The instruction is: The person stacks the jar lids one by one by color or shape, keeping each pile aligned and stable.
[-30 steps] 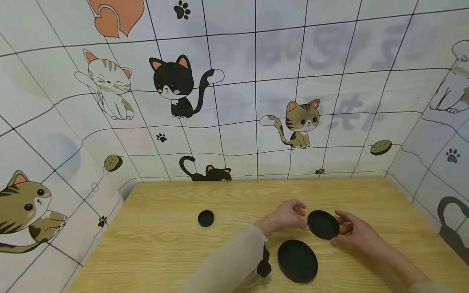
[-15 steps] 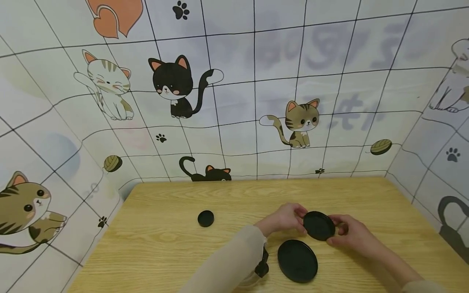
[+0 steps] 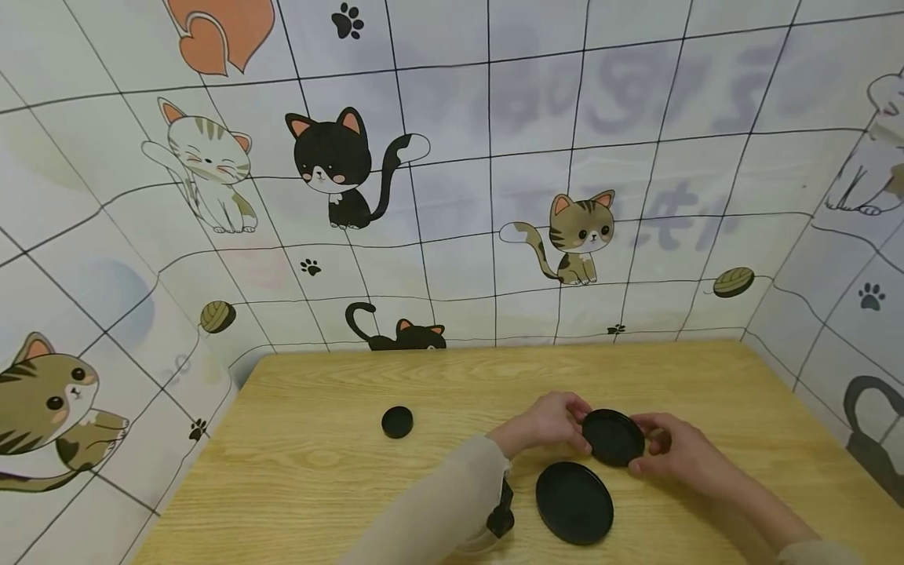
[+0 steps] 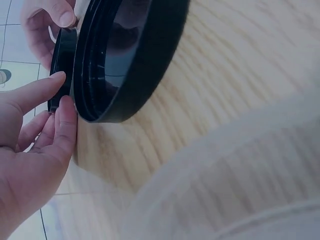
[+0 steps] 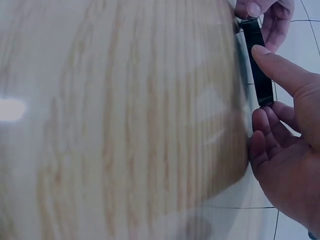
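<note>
My left hand (image 3: 554,424) and my right hand (image 3: 685,451) hold a shallow round black dish (image 3: 613,438) between them, thumbs and fingers at opposite sides of its rim. In the left wrist view the thumb of my left hand (image 4: 37,140) lies along the edge of the dish (image 4: 64,55). My right hand (image 5: 300,120) pinches the same dish (image 5: 259,65) in the right wrist view. Nearer to me, below the held dish, lies a larger round black dish (image 3: 574,503), its raised rim plain in the left wrist view.
A small round black dish (image 3: 397,422) lies farther left on the wooden table (image 3: 297,455). A white cloth wall (image 3: 452,196) printed with cats and grid lines stands behind the table and along its sides.
The held dish has shifted slightly left and toward me, along with my right hand. My left fingers, loosely at its edge a second ago, now hold its rim. Both other dishes stay put.
</note>
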A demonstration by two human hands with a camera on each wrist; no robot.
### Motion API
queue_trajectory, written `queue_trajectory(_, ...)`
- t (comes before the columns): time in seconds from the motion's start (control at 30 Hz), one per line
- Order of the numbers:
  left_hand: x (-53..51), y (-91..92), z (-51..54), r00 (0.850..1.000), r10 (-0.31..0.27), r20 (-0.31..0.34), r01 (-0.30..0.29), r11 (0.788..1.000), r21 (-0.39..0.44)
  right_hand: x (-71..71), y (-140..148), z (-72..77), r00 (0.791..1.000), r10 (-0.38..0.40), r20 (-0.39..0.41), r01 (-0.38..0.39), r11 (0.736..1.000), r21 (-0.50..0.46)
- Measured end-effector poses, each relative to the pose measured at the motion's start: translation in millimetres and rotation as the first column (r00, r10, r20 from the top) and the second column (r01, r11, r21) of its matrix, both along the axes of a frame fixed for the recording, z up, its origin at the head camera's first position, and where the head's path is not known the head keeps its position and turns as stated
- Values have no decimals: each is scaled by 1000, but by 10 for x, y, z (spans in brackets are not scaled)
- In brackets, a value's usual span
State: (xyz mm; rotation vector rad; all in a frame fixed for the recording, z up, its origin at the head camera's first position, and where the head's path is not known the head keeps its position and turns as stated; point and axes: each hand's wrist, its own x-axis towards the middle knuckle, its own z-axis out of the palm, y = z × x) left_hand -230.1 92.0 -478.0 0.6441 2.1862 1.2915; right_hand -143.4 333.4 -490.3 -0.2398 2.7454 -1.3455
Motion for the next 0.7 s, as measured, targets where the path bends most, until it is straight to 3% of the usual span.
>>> queue_trajectory(0.23, 45, -119, 111, 1000, -17, -4, 17, 999, 28, 46, -68, 111, 1000, 23, 3, -23, 1000, 4)
queue_trajectory(0.4, 98, -303, 187, 999, -52, -11, 52, 996, 67, 91, -190, 180, 998, 68, -4, -68, 996, -52)
queue_trajectory(0.7, 279, -551, 235, 997, -54, -50, 59, 992, 111, 159, -362, 190, 972, 166, -168, -173, 984, -31)
